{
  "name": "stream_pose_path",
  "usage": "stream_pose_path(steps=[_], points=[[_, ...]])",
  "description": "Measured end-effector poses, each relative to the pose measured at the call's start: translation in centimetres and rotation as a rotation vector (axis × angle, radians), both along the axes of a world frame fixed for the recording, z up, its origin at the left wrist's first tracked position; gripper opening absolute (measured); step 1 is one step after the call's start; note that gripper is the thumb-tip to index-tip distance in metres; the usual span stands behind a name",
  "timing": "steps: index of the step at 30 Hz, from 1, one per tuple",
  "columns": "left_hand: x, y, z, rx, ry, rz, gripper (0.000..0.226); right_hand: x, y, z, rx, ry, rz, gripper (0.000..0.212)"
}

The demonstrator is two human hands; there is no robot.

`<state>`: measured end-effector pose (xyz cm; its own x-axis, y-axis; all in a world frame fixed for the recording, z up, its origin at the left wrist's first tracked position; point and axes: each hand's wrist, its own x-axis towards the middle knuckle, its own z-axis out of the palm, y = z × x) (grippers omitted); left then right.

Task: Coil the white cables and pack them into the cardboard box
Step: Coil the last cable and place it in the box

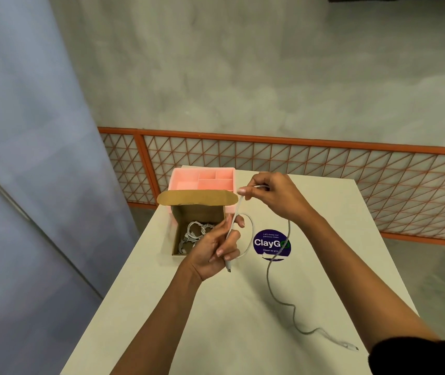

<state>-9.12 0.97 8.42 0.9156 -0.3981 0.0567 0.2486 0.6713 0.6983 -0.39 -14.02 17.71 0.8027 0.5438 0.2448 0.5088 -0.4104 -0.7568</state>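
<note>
First loop is forming: the left hand (216, 250) is curled round the thin white charging cable (252, 228) just above its near plug and the right hand (272, 196) pinches it higher up. The smart play, I'd say, is feeding even turns back into the left grip, letting the tail to the far plug (351, 347) slide in untwisted. The open brown cardboard box (197, 212), beside the left hand, holds coiled white cables (193, 234); the pink plastic divided tray (202, 175) behind shows only pink floor.
</note>
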Motion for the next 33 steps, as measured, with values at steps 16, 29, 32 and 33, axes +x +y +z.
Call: stream_pose_path(steps=[16,29,32,33], points=[[1.5,1.3,2.8,-0.068,-0.034,0.314,0.049,-1.3,-0.8,-7.9,-0.119,0.304,0.036,0.030],[2.5,1.0,2.6,0.057,0.011,0.465,0.038,-4.0,1.1,-7.9,-0.177,0.341,0.141,0.030],[2.5,0.8,2.5,0.090,0.018,0.495,0.037,-4.4,1.4,-7.6,-0.199,0.347,0.153,0.031],[2.6,0.9,2.3,0.117,0.017,0.503,0.037,-4.4,1.4,-7.5,-0.213,0.351,0.153,0.031]])
